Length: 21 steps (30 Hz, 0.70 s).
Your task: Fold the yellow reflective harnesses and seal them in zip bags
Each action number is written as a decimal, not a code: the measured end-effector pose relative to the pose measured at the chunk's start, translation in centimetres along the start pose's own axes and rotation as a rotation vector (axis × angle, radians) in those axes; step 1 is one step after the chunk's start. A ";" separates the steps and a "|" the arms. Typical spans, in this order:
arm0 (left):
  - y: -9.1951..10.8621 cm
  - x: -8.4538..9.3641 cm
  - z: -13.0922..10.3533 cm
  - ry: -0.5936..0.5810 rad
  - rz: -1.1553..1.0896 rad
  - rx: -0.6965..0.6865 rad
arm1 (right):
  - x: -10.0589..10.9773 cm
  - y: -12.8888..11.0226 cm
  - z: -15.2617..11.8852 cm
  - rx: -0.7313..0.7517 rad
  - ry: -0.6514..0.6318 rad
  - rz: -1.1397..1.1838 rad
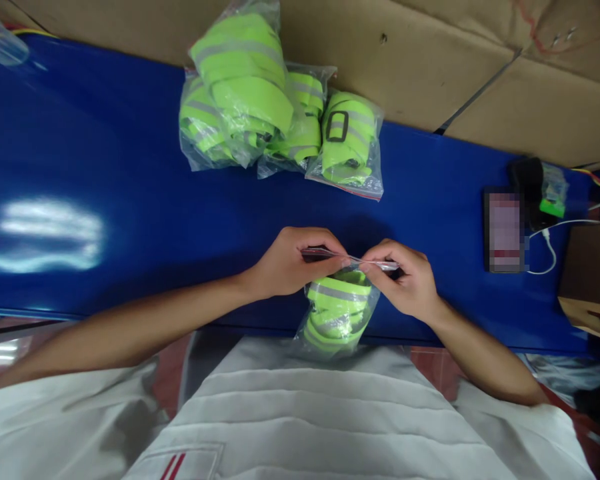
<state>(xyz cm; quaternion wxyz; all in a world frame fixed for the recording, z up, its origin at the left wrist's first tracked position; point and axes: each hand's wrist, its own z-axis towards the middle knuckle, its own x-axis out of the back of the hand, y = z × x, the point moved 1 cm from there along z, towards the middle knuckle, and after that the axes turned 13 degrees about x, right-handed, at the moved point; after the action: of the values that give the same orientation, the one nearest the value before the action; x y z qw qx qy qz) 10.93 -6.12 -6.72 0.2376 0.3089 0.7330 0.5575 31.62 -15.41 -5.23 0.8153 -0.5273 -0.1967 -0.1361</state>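
A clear zip bag (pixel 300 343) hangs from both my hands over the near edge of the blue table. Inside it lies a rolled neon-yellow reflective strap (pixel 339 312) with grey stripes. My left hand (pixel 300 262) pinches the bag's top edge between thumb and fingers. Close beside it, my right hand (pixel 403 275) pinches the same edge, its thumb toward me. The two sets of fingertips almost meet at the middle of the zip strip. Whether the strip is fully pressed together there, I cannot tell.
Several bagged neon-yellow straps (pixel 245 87) are heaped at the table's back against cardboard boxes (pixel 410 60). At the right, a phone (pixel 504 230) lies beside a black object (pixel 526 180) and a white cable (pixel 550 250). An open cardboard box (pixel 593 273) stands at the right edge.
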 end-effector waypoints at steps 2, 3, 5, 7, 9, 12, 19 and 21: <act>0.0 0.1 0.1 0.005 0.032 -0.023 | 0.0 0.1 0.1 -0.016 -0.007 -0.005; 0.0 0.1 0.1 0.005 0.043 -0.036 | -0.1 0.1 0.1 -0.020 -0.012 -0.004; 0.0 0.0 0.1 -0.003 0.060 -0.064 | -0.2 0.1 0.2 -0.021 -0.015 -0.005; 0.1 -0.1 0.0 -0.018 0.074 -0.088 | -0.3 0.0 0.2 -0.006 -0.013 -0.001; 0.1 -0.1 0.0 -0.035 0.084 -0.100 | -0.4 -0.1 0.1 0.005 0.000 0.003; 0.1 0.1 0.0 -0.052 0.103 -0.097 | -0.1 -0.2 0.1 -0.008 0.022 -0.022; -0.1 0.8 0.0 0.001 0.109 -0.084 | 1.2 0.1 0.4 0.048 -0.053 -0.122; 0.0 0.7 0.0 -0.009 0.131 -0.110 | 1.3 0.2 0.4 0.093 -0.078 -0.152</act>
<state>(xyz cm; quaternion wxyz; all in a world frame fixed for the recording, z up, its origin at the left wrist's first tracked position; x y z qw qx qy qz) 10.45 -5.62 -6.71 0.2203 0.3453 0.6785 0.6098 32.83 -15.02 -4.63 0.8179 -0.4775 -0.2738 -0.1676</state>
